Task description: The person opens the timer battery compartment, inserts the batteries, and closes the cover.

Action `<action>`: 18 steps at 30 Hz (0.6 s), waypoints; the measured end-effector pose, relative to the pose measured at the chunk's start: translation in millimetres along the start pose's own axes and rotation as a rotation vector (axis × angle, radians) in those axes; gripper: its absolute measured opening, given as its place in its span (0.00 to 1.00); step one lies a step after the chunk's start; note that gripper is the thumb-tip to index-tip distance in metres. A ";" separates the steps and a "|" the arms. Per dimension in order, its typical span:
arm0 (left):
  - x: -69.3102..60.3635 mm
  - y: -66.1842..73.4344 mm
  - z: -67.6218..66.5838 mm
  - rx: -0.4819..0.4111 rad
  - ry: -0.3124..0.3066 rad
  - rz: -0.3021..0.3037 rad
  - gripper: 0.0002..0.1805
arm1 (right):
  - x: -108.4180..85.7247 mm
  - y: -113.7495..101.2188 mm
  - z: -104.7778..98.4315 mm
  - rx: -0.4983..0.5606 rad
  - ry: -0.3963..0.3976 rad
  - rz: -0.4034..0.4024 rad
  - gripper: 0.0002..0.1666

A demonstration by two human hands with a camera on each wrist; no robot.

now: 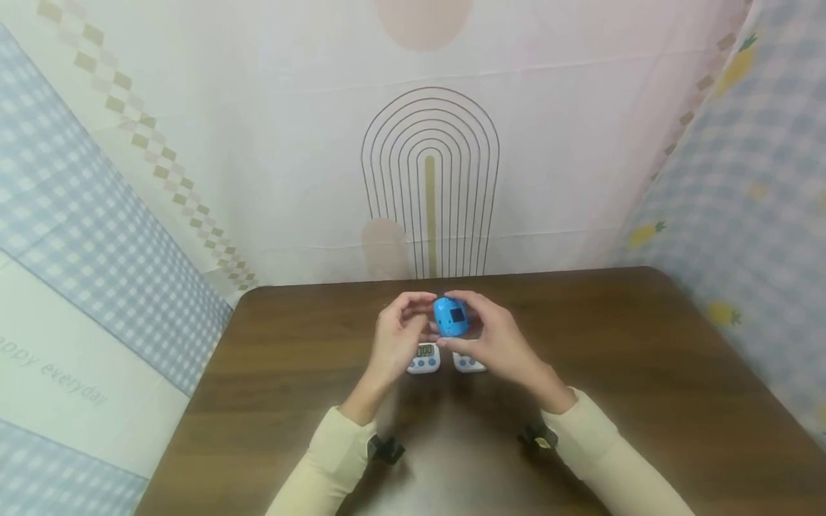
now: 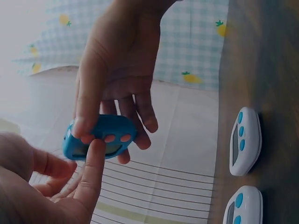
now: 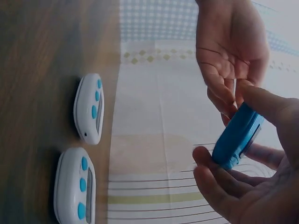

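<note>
A small blue digital timer [image 1: 442,319] is held above the table by my right hand [image 1: 503,342], gripped between thumb and fingers. A black square shows on its near side in the head view. In the left wrist view, the timer [image 2: 119,125] shows a display and pinkish buttons. My left hand [image 1: 395,338] is at its left side, and one extended finger or thumb touches the face near the buttons. Two white timers with blue buttons lie below the hands: the left white timer [image 1: 424,364] and the right white timer [image 1: 469,365], partly covered by my right hand.
The brown wooden table [image 1: 290,401] ends at a patterned white cloth [image 1: 310,179] hanging behind it. Checked cloths hang on the left [image 1: 122,186] and right [image 1: 761,186]. A black wrist device [image 1: 386,449] sits at the left cuff, another [image 1: 538,436] at the right.
</note>
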State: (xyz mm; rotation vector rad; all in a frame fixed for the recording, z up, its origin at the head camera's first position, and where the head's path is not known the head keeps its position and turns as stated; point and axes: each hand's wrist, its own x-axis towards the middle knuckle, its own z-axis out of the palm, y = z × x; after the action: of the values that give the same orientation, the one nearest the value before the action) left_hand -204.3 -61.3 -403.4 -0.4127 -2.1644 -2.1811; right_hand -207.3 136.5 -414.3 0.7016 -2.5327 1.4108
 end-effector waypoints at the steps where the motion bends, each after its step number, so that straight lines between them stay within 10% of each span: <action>1: 0.1 0.3 -0.2 -0.001 -0.013 0.006 0.18 | 0.4 0.7 -1.4 0.050 -0.012 0.031 0.43; 11: -0.5 -1.5 -10.8 0.270 -0.028 0.133 0.29 | 8.3 7.6 -1.4 0.395 -0.115 0.216 0.40; 18: 0.2 -6.9 -11.1 0.536 -0.163 0.181 0.47 | 5.7 16.2 0.2 0.510 -0.163 0.236 0.35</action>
State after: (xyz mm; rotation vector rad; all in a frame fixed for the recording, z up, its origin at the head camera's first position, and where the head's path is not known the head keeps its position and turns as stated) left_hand -207.7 -72.0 -410.0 -0.7278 -2.5511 -1.4398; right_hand -219.9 141.7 -424.7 0.6206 -2.4475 2.2072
